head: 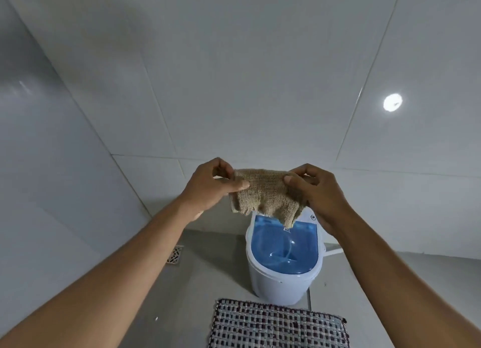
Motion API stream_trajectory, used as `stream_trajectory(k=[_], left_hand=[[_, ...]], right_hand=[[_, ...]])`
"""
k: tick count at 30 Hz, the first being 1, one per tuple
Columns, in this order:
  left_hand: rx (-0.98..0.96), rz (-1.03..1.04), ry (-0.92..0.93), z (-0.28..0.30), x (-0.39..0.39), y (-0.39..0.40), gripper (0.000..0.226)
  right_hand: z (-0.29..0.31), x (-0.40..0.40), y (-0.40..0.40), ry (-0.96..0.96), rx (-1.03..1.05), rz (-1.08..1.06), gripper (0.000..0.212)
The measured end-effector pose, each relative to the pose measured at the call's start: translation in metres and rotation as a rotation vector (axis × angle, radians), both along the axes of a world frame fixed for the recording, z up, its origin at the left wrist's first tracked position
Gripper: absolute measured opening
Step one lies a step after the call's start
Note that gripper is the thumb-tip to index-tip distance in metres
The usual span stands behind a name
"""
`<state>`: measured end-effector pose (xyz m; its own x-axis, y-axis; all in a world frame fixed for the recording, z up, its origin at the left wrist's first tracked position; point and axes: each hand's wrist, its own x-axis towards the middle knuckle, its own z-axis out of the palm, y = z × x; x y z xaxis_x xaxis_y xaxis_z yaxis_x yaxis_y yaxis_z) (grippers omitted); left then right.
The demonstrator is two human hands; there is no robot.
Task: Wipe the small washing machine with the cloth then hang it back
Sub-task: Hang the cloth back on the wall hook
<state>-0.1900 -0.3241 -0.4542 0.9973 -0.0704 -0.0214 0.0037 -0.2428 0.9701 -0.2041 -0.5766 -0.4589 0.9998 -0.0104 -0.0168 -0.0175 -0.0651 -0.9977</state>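
Note:
A brown, coarse-woven cloth (266,195) is stretched in the air between both hands, its lower edge hanging loose. My left hand (210,185) pinches its left top corner and my right hand (316,189) pinches its right top corner. Below and just behind the cloth stands the small white washing machine (282,282) on the floor, with a see-through blue lid (282,248) that is closed. The cloth hangs above the lid's far edge without touching it. No hook or rail for the cloth is in view.
A chequered woven mat (277,324) lies on the floor in front of the machine. A metal floor drain (175,254) sits to the left near the wall. White tiled walls close in at the back and left, with a lamp's reflection (392,102) at right.

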Motion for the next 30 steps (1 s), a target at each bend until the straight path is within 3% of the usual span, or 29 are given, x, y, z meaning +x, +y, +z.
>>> stream_trajectory(k=[3,9,16,20,23,27,30], left_hand=[[-0.092,0.142,0.016,0.073,-0.004,0.012,0.039],[-0.123,0.200,0.092,0.227,-0.018,0.029,0.012],[0.045,0.205,-0.014,0.366,-0.027,0.058,0.015],[0.015,0.092,-0.047,0.423,-0.023,0.082,0.009],[0.140,0.047,-0.096,0.451,-0.010,0.101,0.006],[0.296,0.020,-0.127,0.474,0.022,0.135,0.005],[0.367,0.010,-0.160,0.485,0.053,0.170,0.005]], right_hand=[[0.078,-0.004,0.018,0.024,0.064,0.051,0.007],[0.228,-0.010,0.052,-0.010,0.077,0.183,0.004],[0.337,-0.020,0.087,-0.094,-0.114,0.339,0.005],[0.377,-0.006,0.110,-0.179,-0.234,0.417,0.003],[0.407,0.019,0.132,-0.214,-0.202,0.336,0.008],[0.439,0.067,0.177,-0.330,-0.341,0.465,0.046],[0.457,0.104,0.222,-0.336,-0.375,0.590,0.048]])
